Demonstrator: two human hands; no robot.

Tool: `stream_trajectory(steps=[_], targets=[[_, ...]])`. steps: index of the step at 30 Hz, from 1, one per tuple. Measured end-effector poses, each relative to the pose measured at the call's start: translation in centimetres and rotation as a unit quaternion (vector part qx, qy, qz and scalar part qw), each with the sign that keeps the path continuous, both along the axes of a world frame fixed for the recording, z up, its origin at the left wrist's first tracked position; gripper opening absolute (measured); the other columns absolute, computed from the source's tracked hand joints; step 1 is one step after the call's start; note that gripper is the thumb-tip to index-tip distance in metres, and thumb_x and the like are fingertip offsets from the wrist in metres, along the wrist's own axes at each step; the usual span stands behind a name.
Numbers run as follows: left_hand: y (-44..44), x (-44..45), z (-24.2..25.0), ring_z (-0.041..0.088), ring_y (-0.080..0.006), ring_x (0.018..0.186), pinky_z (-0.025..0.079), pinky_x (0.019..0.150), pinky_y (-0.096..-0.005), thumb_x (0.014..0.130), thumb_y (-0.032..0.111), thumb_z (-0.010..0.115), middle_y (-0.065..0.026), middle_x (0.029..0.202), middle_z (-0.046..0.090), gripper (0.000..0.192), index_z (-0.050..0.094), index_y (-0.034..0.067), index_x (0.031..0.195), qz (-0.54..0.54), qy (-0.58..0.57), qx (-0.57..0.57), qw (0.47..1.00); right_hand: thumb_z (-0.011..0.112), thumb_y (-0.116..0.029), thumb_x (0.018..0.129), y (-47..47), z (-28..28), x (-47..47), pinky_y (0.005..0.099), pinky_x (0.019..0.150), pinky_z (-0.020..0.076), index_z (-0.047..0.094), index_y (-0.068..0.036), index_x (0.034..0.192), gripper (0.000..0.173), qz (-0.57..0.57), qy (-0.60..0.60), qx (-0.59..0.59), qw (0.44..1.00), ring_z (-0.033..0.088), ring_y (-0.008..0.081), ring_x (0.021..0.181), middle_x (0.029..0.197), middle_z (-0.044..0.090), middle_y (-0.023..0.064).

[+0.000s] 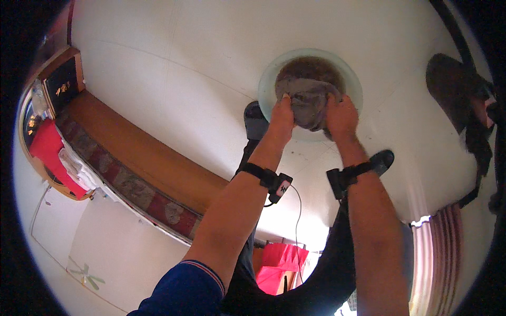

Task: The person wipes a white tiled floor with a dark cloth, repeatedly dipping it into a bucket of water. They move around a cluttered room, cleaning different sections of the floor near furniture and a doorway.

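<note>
Both hands grip a grey wet-looking cloth point(310, 104) over a pale round basin point(270, 71). My left hand point(283, 118) pinches the cloth's left side, thumb uppermost. On its right side my right hand point(342, 115) is closed around a bunched part. The cloth's far part reaches the dark brownish water point(312, 67) in the basin. Its near part hangs in folds between my hands, over the basin's near rim. Below the right hand, a darker end of the cloth dangles. My hands cover part of the rim.
The basin stands on a pale floor point(205, 47) between my feet, in dark shoes point(256, 120). A long wooden bed or bench side point(146, 146) with patterned fabric runs along the left. Another person's dark-clad leg and shoe point(446, 89) are at right. A thin cable point(299, 213) hangs from my left wrist strap.
</note>
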State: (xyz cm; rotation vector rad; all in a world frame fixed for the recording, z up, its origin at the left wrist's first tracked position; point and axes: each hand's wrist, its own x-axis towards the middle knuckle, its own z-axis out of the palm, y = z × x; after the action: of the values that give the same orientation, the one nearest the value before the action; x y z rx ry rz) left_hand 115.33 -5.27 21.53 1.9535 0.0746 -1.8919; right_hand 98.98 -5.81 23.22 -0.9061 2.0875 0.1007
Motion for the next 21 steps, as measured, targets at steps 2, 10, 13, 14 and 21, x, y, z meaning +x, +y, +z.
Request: stream_trajectory(steps=[2,10,13,14,21], targets=[[-0.3,0.3,0.0,0.059,-0.0324,0.127,0.056,0.099,-0.0435,0.107,0.048,0.048,-0.0166,0.142,0.058,0.063,0.045,0.000,0.147,-0.068,-0.069,0.006,0.995,0.063,-0.040,0.099,0.8,-0.9,-1.3,0.0543,0.089,0.0545,0.062,0.001,0.115,0.044,-0.007,0.006,-0.009,1.000,0.069,0.0466,0.100,0.108,0.071,0.0283],[0.4,-0.1,-2.3,0.056,-0.0455,0.119,0.053,0.097,-0.0508,0.092,0.019,0.072,-0.0288,0.128,0.052,0.070,0.040,0.007,0.153,-0.534,-0.325,-0.252,0.739,0.072,-0.025,0.094,3.8,-3.6,-0.5,0.0579,0.097,0.0497,0.056,-0.005,0.137,0.050,0.137,-0.047,-0.094,0.985,0.059,0.0490,0.113,0.124,0.059,0.0290],[0.6,-1.1,-4.1,0.056,-0.0491,0.115,0.050,0.102,-0.0535,0.091,0.016,0.070,-0.0310,0.128,0.052,0.068,0.041,0.003,0.151,-0.568,-0.308,-0.290,0.706,0.070,-0.020,0.093,4.8,-5.1,0.0,0.0586,0.102,0.0473,0.055,-0.012,0.145,0.054,0.226,-0.057,-0.075,0.970,0.056,0.0488,0.117,0.129,0.055,0.0286],[0.6,-1.3,-4.7,0.056,-0.0501,0.113,0.048,0.104,-0.0547,0.092,0.014,0.069,-0.0324,0.129,0.052,0.067,0.041,0.000,0.151,-0.584,-0.288,-0.264,0.711,0.070,-0.018,0.092,5.1,-5.8,0.1,0.0587,0.103,0.0469,0.055,-0.013,0.145,0.055,0.231,-0.061,-0.083,0.967,0.056,0.0487,0.117,0.128,0.056,0.0281],[0.2,0.8,-5.1,0.052,-0.0523,0.124,0.049,0.104,-0.0558,0.092,0.018,0.071,-0.0342,0.137,0.048,0.070,0.041,0.004,0.153,-0.587,-0.233,-0.260,0.730,0.067,-0.007,0.087,3.9,-7.6,-0.4,0.0566,0.104,0.0485,0.059,-0.011,0.141,0.054,0.217,-0.112,-0.069,0.967,0.059,0.0510,0.114,0.124,0.060,0.0294]])
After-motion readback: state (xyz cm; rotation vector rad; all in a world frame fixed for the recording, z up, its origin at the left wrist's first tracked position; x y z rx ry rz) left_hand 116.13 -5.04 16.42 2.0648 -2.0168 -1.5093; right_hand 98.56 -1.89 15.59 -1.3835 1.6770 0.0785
